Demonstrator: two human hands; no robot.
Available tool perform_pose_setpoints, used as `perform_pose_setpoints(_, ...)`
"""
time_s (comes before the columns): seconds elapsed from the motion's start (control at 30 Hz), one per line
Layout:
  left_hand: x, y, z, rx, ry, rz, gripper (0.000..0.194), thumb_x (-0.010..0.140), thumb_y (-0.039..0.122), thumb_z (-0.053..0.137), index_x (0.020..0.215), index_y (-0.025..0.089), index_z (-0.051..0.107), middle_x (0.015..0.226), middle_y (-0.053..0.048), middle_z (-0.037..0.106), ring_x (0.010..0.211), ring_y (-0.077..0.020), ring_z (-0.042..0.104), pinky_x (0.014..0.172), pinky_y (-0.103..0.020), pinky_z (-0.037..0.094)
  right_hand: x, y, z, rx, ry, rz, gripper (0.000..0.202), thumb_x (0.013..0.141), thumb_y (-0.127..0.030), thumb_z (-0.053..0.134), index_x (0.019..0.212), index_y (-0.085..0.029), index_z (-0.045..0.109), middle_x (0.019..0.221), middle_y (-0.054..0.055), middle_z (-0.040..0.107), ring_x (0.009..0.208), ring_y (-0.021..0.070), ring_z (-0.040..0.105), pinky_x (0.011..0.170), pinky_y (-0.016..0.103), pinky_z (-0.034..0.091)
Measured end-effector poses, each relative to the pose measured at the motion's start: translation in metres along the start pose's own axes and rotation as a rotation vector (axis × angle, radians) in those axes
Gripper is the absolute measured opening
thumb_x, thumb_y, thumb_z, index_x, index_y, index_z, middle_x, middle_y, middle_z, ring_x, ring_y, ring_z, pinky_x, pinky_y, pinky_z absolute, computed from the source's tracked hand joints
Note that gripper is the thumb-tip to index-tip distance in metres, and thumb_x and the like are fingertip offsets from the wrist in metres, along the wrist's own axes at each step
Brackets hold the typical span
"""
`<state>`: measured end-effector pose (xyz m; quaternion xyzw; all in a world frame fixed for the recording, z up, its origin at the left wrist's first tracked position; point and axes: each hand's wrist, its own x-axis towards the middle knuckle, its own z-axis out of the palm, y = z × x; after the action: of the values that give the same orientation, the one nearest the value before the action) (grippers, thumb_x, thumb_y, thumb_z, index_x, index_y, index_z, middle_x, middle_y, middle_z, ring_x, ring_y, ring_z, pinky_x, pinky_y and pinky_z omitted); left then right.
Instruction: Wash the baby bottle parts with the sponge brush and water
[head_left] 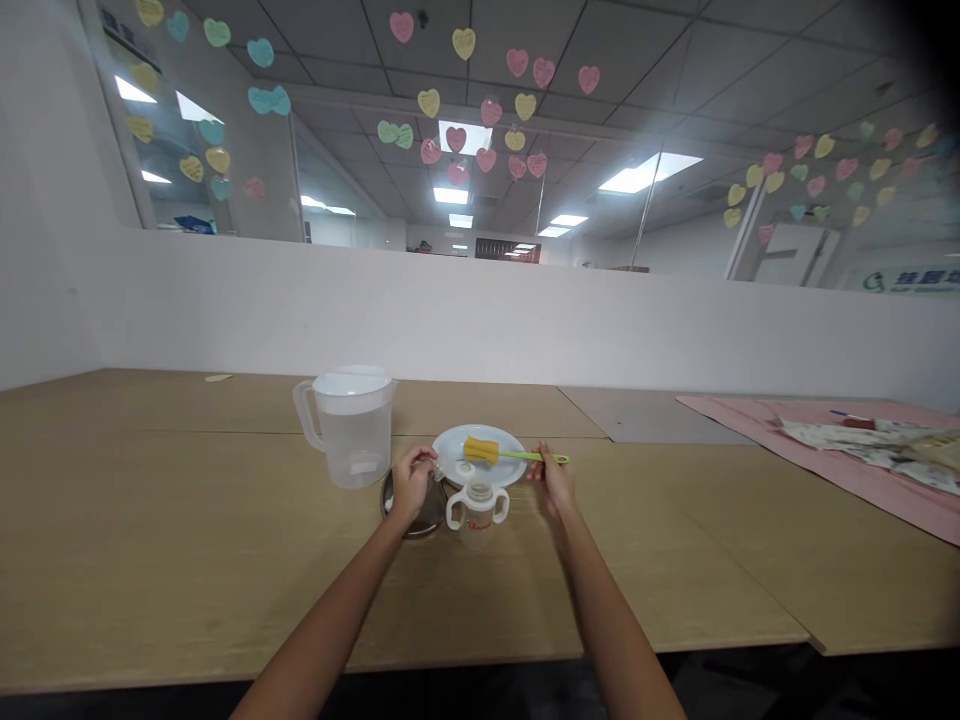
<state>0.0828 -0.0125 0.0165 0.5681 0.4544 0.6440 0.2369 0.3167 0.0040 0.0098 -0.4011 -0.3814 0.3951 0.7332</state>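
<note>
A white oval plate (450, 440) lies near the middle of the table, with a yellow sponge brush (481, 450) across it. My right hand (553, 478) is closed around the brush's green handle at the plate's right. My left hand (414, 480) is closed over a dark round tray (426, 512), with a small clear piece at its fingertips that is hard to make out. Between my hands, just in front of the plate, stands a clear baby bottle (478, 515) with two white handles and an open top. A small white ring (465, 469) rests on the plate.
A clear plastic pitcher (355, 430) stands left of the tray. Far right, a pink cloth (750, 425) bears papers and a blue pen. A flat wooden piece (218, 378) lies at the back left. Behind the table (187, 540) rises a white wall with windows.
</note>
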Motion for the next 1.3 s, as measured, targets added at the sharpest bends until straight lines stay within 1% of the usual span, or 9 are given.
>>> perform_pose_setpoints(0.17, 0.001, 0.0, -0.011, 0.406, -0.095, 0.022, 0.024, 0.064, 0.012, 0.036, 0.057, 0.017, 0.059, 0.065, -0.001, 0.063, 0.066, -0.0147, 0.057, 0.064, -0.023, 0.041, 0.002, -0.001, -0.003, -0.018, 0.169, -0.016, 0.043, 0.06, -0.058, 0.06, 0.058, -0.015, 0.056, 0.033, -0.007, 0.043, 0.029, 0.0066, 0.036, 0.032, 0.02, 0.034)
perform_pose_setpoints(0.27, 0.0, 0.002, -0.011, 0.67, -0.207, 0.02, 0.025, 0.067, 0.01, 0.037, 0.063, 0.017, 0.061, 0.07, -0.001, 0.065, 0.069, -0.0138, 0.057, 0.065, -0.022, 0.039, 0.004, 0.002, -0.003, -0.082, 0.162, -0.044, 0.043, 0.061, -0.058, 0.059, 0.058, -0.015, 0.057, 0.033, -0.006, 0.043, 0.029, 0.0074, 0.037, 0.031, 0.021, 0.032)
perform_pose_setpoints(0.33, 0.0, 0.003, -0.01, 0.753, -0.257, 0.032, 0.024, 0.067, 0.009, 0.039, 0.064, 0.018, 0.061, 0.072, -0.001, 0.065, 0.07, -0.0138, 0.057, 0.066, -0.022, 0.037, 0.005, 0.004, -0.003, -0.119, 0.11, -0.073, 0.043, 0.062, -0.057, 0.059, 0.059, -0.014, 0.058, 0.034, -0.005, 0.044, 0.029, 0.0079, 0.039, 0.032, 0.021, 0.032)
perform_pose_setpoints(0.5, -0.001, 0.005, -0.009, 0.822, -0.295, 0.048, 0.021, 0.068, 0.01, 0.043, 0.066, 0.019, 0.062, 0.073, -0.003, 0.065, 0.071, -0.0148, 0.057, 0.064, -0.023, 0.036, 0.006, 0.008, -0.001, -0.193, -0.012, -0.078, 0.043, 0.06, -0.056, 0.061, 0.062, -0.013, 0.061, 0.037, -0.003, 0.049, 0.031, 0.0093, 0.042, 0.034, 0.022, 0.036)
perform_pose_setpoints(0.6, -0.002, 0.004, -0.01, 0.817, -0.261, 0.099, 0.023, 0.071, 0.01, 0.041, 0.076, 0.02, 0.062, 0.079, -0.003, 0.065, 0.076, -0.0162, 0.057, 0.068, -0.024, 0.038, 0.004, 0.007, 0.001, -0.198, -0.062, -0.057, 0.042, 0.059, -0.055, 0.063, 0.063, -0.013, 0.061, 0.038, -0.002, 0.051, 0.03, 0.0092, 0.042, 0.033, 0.022, 0.036)
perform_pose_setpoints(0.7, -0.004, 0.002, -0.008, 0.752, -0.236, 0.266, 0.027, 0.075, 0.01, 0.038, 0.087, 0.02, 0.06, 0.09, -0.004, 0.064, 0.086, -0.0175, 0.056, 0.075, -0.027, 0.039, 0.002, 0.007, 0.002, -0.172, -0.106, -0.052, 0.041, 0.059, -0.054, 0.063, 0.063, -0.013, 0.062, 0.039, -0.002, 0.052, 0.03, 0.0087, 0.042, 0.032, 0.021, 0.035)
perform_pose_setpoints(0.8, -0.006, 0.002, -0.005, 0.705, -0.323, 0.463, 0.026, 0.08, 0.015, 0.037, 0.094, 0.019, 0.058, 0.098, -0.005, 0.062, 0.093, -0.0188, 0.053, 0.083, -0.031, 0.038, 0.002, 0.008, 0.002, -0.165, -0.127, -0.031, 0.042, 0.058, -0.055, 0.063, 0.062, -0.013, 0.062, 0.037, -0.002, 0.051, 0.029, 0.0085, 0.041, 0.032, 0.021, 0.035)
perform_pose_setpoints(0.87, -0.006, 0.003, -0.003, 0.7, -0.383, 0.531, 0.027, 0.084, 0.019, 0.034, 0.095, 0.019, 0.058, 0.099, -0.005, 0.062, 0.094, -0.0192, 0.052, 0.085, -0.032, 0.037, 0.003, 0.01, 0.001, -0.169, -0.121, -0.023, 0.042, 0.058, -0.055, 0.063, 0.061, -0.013, 0.062, 0.037, -0.002, 0.051, 0.028, 0.0087, 0.042, 0.031, 0.021, 0.035)
perform_pose_setpoints(1.3, -0.006, -0.001, -0.002, 0.76, -0.378, 0.5, 0.033, 0.088, 0.033, 0.03, 0.101, 0.017, 0.056, 0.101, -0.007, 0.061, 0.096, -0.0212, 0.051, 0.085, -0.036, 0.034, 0.003, 0.012, -0.001, -0.119, -0.16, 0.078, 0.045, 0.058, -0.056, 0.064, 0.062, -0.012, 0.06, 0.038, -0.002, 0.052, 0.029, 0.0075, 0.042, 0.033, 0.02, 0.036)
